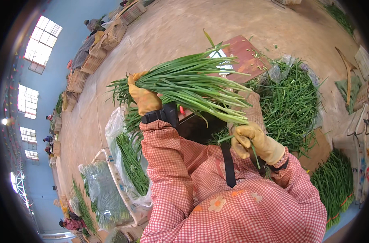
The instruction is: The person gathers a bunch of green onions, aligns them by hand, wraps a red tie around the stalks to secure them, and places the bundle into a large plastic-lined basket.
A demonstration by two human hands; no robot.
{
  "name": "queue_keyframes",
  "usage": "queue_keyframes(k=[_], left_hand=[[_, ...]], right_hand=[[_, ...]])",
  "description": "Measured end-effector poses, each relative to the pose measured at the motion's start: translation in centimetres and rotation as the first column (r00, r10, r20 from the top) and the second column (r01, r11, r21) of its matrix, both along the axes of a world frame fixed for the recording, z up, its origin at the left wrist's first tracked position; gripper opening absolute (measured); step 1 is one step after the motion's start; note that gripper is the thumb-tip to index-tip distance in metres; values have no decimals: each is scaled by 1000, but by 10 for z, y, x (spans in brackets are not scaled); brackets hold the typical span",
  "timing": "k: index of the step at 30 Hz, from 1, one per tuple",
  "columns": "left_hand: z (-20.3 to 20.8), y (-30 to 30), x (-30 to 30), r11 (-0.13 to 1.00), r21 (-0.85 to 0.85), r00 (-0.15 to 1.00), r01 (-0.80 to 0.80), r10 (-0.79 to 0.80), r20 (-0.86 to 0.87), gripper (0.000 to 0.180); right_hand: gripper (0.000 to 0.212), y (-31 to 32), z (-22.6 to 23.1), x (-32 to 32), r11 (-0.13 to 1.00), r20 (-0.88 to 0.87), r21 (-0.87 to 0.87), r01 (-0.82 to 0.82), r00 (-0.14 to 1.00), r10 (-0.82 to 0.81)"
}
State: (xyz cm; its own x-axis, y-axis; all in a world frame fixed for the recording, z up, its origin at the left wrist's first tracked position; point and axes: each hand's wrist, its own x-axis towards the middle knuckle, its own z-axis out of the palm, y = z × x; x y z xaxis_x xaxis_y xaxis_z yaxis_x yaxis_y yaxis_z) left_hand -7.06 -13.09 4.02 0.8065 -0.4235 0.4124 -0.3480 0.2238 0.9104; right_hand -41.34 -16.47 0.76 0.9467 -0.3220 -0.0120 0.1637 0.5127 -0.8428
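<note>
My left hand (146,96), in a yellow work glove, is closed around a thick bunch of garlic chives (192,77). The bunch lies sideways in the air, leafy ends left of the fist, pale stalk ends fanning out to the right. Just below those pale ends is my right hand (260,142), also gloved. Its fingers are pinched on a few loose chive leaves (255,154) that stick out on both sides. Beneath the bunch, more chives (134,120) are partly hidden by my left arm.
A big heap of loose green leaves (289,103) lies in plastic at the right. Beyond the bunch is a reddish-brown board (243,54) with scraps. Bundled chives (334,182) stand lower right; bagged chives (132,162) lie left, beside a plastic-covered crate (105,194). Boxes (95,56) line the far wall.
</note>
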Motion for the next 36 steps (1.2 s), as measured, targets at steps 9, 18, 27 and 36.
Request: queue_keyframes(k=[9,18,27,36], left_hand=[[3,-34,-15,997,-47,998,67,-67,12,24],[16,-33,-19,999,40,991,25,-30,132,32],[23,-31,-21,990,-96,993,106,-110,-35,22],[41,-40,-18,996,-86,980,6,-22,-196,15]], right_hand=[[41,-11,14,-101,969,-168,-3,246,955,-243],[40,-41,47,-61,-479,288,-878,-1,799,-529],[43,-60,23,31,-735,543,-632,246,818,-192],[34,-78,-26,-60,-485,115,-798,-357,700,-705]])
